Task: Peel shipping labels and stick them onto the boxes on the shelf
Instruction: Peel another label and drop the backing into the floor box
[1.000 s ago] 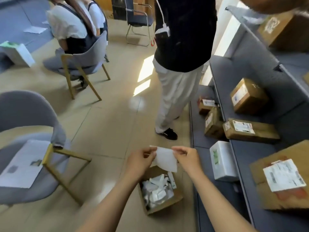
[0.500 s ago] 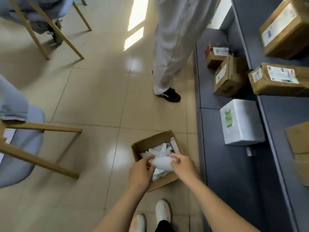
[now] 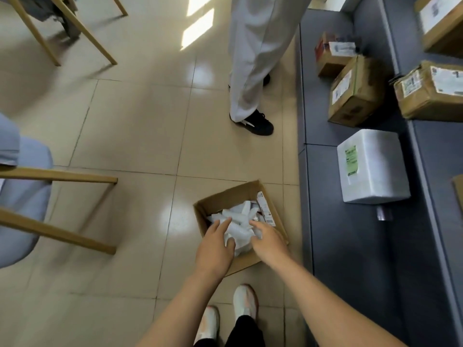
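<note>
An open cardboard box (image 3: 246,262) stands on the floor, filled with crumpled white label backing papers (image 3: 241,212). My left hand (image 3: 215,249) and my right hand (image 3: 269,242) hover over it with fingers spread, and a crumpled white paper (image 3: 239,235) lies between their fingertips. I see no firm grip on it. On the grey shelf (image 3: 350,246) to the right stand labelled parcels: a brown box (image 3: 355,96), a small box (image 3: 330,56), a taped box (image 3: 431,93) and a white foam box (image 3: 370,169).
Another person's pale trousers (image 3: 255,58) and black shoe (image 3: 253,122) stand beside the shelf, beyond the floor box. A grey chair with wooden legs (image 3: 57,176) is on the left, another chair's legs (image 3: 82,33) at top left. My white shoes (image 3: 245,299) are below.
My view dropped from the room to the floor. Both hands carried the white paper down into the floor box, and their fingers have now spread apart around it.
</note>
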A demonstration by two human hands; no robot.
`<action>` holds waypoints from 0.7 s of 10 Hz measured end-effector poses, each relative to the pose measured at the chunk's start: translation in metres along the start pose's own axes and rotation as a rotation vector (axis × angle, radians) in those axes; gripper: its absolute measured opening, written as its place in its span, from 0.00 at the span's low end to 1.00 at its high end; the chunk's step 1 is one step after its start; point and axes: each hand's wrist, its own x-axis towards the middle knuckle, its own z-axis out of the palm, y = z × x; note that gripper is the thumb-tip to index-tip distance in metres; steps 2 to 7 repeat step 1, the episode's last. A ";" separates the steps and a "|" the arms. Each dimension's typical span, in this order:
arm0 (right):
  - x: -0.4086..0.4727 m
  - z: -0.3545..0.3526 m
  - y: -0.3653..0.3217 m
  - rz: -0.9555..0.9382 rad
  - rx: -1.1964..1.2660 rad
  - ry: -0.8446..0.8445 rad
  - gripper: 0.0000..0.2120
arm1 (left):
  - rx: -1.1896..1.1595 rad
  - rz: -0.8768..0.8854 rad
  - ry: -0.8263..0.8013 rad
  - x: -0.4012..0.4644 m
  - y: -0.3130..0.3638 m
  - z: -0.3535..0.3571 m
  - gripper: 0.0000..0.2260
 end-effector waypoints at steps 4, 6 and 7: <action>-0.009 -0.011 -0.019 -0.070 0.067 0.120 0.20 | -0.020 0.085 0.152 -0.006 0.017 -0.016 0.23; -0.009 -0.011 -0.019 -0.070 0.067 0.120 0.20 | -0.020 0.085 0.152 -0.006 0.017 -0.016 0.23; -0.009 -0.011 -0.019 -0.070 0.067 0.120 0.20 | -0.020 0.085 0.152 -0.006 0.017 -0.016 0.23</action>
